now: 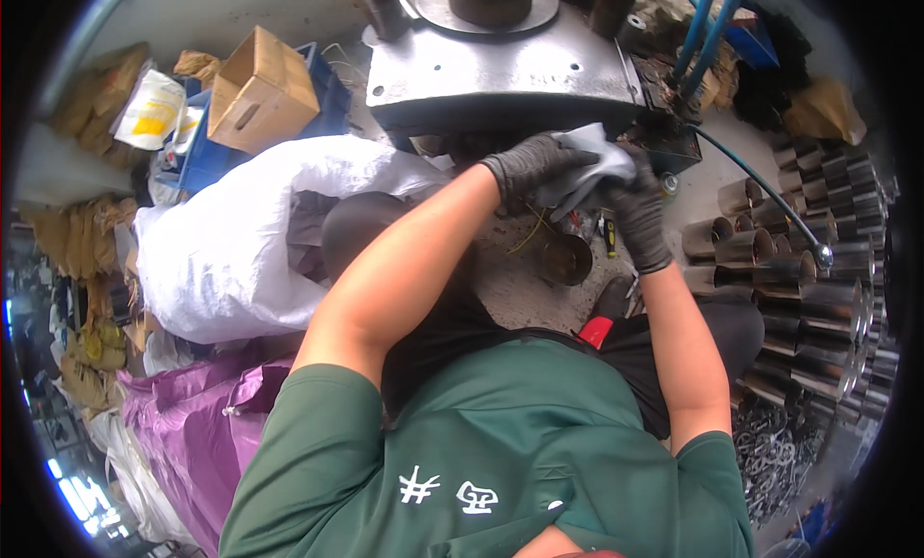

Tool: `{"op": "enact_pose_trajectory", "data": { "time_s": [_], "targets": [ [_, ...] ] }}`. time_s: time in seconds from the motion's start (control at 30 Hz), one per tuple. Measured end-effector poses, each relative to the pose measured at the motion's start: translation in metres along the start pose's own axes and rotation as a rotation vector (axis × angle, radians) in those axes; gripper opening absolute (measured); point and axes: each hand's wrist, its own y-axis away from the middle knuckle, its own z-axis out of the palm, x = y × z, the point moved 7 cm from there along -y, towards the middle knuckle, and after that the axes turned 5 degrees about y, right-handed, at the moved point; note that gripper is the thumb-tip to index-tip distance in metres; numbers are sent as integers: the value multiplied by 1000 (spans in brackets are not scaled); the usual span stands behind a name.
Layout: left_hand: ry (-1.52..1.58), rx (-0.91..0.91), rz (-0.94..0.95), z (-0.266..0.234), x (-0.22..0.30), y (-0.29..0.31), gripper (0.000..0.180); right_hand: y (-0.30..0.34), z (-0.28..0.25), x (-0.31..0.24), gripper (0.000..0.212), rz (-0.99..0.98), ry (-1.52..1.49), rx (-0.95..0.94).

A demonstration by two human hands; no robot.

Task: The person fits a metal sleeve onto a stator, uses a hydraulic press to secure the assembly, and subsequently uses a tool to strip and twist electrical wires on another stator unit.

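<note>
In front of the machine, both my hands wear dark grey knit gloves and hold a crumpled light grey cloth (589, 161). My left hand (532, 165) grips the cloth's left side, with the fingers curled into it. On the other side my right hand (639, 209) is closed on the cloth's right edge. Whether anything is wrapped inside the folds cannot be made out. Just beyond the hands stands the machine's thick metal bed plate (500, 72). Below them, on the floor, lie a short metal cylinder (565, 259) and a yellow-and-black handled tool (608, 235).
Rows of shiny metal cylinders (813, 308) cover the floor at right, near a blue rod ending in a metal knob (823, 257). At left are a large white sack (221, 250), a purple sack (192, 423) and a cardboard box (265, 91) on a blue crate (322, 86).
</note>
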Motion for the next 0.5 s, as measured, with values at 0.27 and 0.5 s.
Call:
{"op": "enact_pose_trajectory", "data": {
  "time_s": [0.27, 0.5],
  "targets": [
    [-411, 186, 629, 33, 43, 22, 101, 2, -14, 31, 49, 376, -1068, 32],
    [-633, 346, 627, -12, 81, 70, 57, -4, 3, -68, 43, 75, -607, 4]
  ]
}}
